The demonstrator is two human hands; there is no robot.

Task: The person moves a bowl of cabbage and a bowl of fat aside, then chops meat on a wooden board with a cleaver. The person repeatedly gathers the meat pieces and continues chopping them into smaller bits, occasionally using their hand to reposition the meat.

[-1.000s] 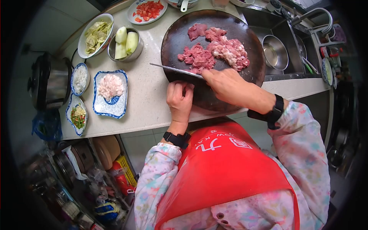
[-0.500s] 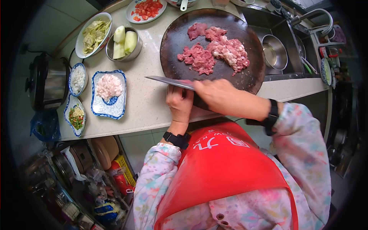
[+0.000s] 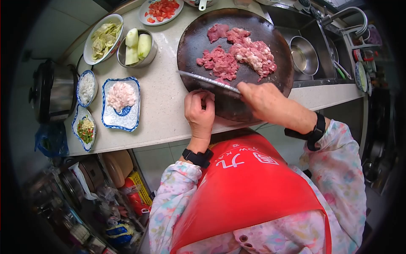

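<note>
1. From where I stand, the right hand (image 3: 260, 97) is closed around the grip end of a knife (image 3: 207, 80), its blade slanting leftward over the round board (image 3: 192, 44).
2. The left hand (image 3: 199, 112) is curled at the board's near-left edge; whether anything is tucked in its fingers, I can't make out.
3. The chopped meat (image 3: 219, 64) lies just beyond the blade, with the fattier mound (image 3: 256, 55) to its right and farther off, both well inside the rim.
4. What worries me most is those left knuckles, just on the near side of the blade: a skid on the moist-looking meat could nick them.
5. The blade's tip reaches the board's left rim, so a careless sweep might drag scraps onto the counter (image 3: 163, 101).
6. A greasy palm could also let the grip twist.
</note>
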